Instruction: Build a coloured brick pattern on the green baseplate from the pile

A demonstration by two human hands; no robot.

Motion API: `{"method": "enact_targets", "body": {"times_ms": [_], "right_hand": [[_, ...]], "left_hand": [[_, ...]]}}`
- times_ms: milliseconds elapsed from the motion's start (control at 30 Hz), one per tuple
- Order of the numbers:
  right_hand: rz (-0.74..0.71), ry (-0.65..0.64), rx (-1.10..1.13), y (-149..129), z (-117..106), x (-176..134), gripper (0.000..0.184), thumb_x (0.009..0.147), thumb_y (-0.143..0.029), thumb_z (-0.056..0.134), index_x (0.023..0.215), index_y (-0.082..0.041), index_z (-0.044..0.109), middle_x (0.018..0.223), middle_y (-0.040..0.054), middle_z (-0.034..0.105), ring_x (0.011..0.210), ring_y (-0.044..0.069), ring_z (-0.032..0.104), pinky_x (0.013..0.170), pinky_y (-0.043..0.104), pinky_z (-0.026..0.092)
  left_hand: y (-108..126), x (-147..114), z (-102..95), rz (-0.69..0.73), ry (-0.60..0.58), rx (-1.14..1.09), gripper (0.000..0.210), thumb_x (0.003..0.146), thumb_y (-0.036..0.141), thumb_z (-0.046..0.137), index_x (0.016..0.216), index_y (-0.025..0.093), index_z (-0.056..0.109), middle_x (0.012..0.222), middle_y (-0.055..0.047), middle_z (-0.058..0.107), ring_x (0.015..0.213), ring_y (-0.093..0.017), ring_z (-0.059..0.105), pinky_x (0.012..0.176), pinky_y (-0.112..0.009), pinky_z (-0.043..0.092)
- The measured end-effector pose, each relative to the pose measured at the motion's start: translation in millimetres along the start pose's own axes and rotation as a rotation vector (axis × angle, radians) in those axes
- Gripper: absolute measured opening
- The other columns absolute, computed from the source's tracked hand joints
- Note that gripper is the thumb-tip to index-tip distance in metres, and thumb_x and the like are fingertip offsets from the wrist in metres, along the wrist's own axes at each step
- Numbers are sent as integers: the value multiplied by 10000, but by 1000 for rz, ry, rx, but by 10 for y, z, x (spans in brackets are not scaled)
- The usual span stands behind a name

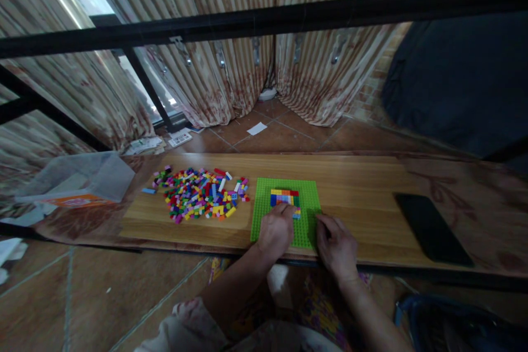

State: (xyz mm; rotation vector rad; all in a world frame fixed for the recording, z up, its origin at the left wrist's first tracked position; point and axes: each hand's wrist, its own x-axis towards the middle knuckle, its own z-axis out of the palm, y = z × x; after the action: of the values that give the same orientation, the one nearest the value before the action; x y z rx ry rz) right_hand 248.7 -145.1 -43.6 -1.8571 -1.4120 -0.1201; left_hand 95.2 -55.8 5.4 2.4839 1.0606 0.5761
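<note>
A green studded baseplate point(307, 190) lies on the wooden board, with a patch of coloured toy bricks point(285, 193) built near its middle. My left hand point(277, 231) is over the front of this patch, its fingers closed together and touching the bricks; whatever is under the fingertips is hidden. At the baseplate's right edge, my right hand point(338, 245) has its fingers curled, with thumb and forefinger gripping the rim. To the left of the plate spreads a heap of loose toy bricks point(198, 192) in many colours.
The wooden board point(355, 181) rests on a patterned cloth. A clear plastic bin point(91, 179) stands at the far left, and a dark flat slab point(431, 228) lies at the right. Behind runs a black metal bar point(264, 21) before striped curtains point(231, 77).
</note>
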Motion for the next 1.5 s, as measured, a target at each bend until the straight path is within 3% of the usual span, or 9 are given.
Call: {"method": "enact_targets", "body": {"times_ms": [667, 900, 1133, 1367, 1500], "right_hand": [[23, -29, -36, -1, -14, 0, 343, 955, -364, 415, 1016, -182, 700, 959, 93, 715, 840, 201, 656, 755, 327, 510], [7, -28, -48, 58, -8, -27, 370, 956, -412, 416, 1009, -180, 700, 981, 103, 713, 836, 212, 653, 734, 322, 493], [8, 11, -50, 54, -15, -34, 375, 944, -434, 431, 985, -180, 703, 935, 89, 714, 808, 216, 658, 710, 317, 484], [-3, 7, -62, 31, -42, -25, 390, 946, -443, 421, 992, -177, 702, 929, 95, 715, 808, 225, 658, 694, 320, 481], [21, 6, -80, 40, -35, -28, 398, 946, -451, 416, 985, -182, 706, 922, 95, 714, 807, 227, 659, 685, 320, 479]], "left_hand": [[43, -5, 19, -44, -42, 17, 304, 918, 97, 436, 1138, 207, 613, 1063, -54, 656, 970, -195, 630, 870, -325, 555], [27, -196, -77, 12, 49, -112, 338, 929, 126, 430, 1231, 211, 556, 1145, -61, 652, 1028, -185, 633, 922, -324, 545], [-318, -485, -319, -138, 196, -140, 287, 933, 151, 459, 1166, 232, 606, 1102, -40, 674, 1001, -166, 648, 904, -298, 544], [-835, -713, -524, -390, 350, 86, 230, 894, 155, 524, 1082, 211, 645, 1056, -60, 673, 960, -188, 650, 863, -306, 549], [-967, -720, -551, -405, 380, 169, 189, 878, 173, 558, 1027, 221, 664, 1034, -58, 657, 966, -191, 638, 877, -302, 540]]}}
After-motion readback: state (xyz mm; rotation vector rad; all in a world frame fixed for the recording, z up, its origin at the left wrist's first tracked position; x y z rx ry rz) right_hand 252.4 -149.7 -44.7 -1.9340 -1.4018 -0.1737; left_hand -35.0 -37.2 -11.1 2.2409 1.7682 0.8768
